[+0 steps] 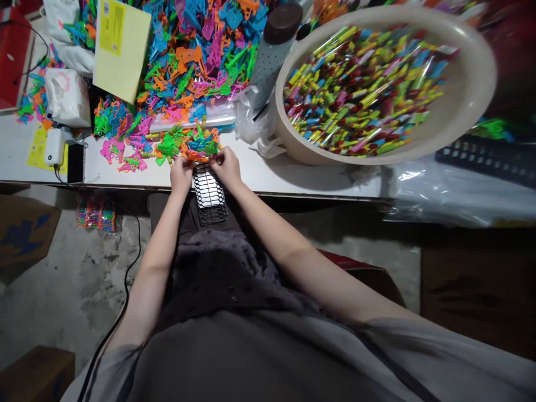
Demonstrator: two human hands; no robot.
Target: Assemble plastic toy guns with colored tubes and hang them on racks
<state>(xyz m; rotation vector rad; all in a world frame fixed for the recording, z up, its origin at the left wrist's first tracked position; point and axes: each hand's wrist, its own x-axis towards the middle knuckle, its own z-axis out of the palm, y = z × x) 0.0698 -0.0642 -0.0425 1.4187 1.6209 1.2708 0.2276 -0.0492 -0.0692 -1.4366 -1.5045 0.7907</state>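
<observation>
At the table's front edge, my left hand [181, 175] is closed in a pinch beside a small heap of bright plastic toy pieces [200, 144]. My right hand [226, 167] is pinched too, a short way to the right. What sits between the fingertips of either hand is too small to make out; orange pieces are right at them. Between my wrists, a black wire rack [210, 195] sticks out over the edge toward my lap. Green toy pieces [170, 144] and pink ones [134, 162] lie to the left of my hands.
A big beige tub [473, 106] of wrapped colourful sticks stands at the right. Behind my hands spreads a large pile of plastic toys [196, 61], with a yellow box [121, 50], tissue pack [67, 97] and dotted tumbler [272, 61]. A black cable [128, 273] hangs at my left.
</observation>
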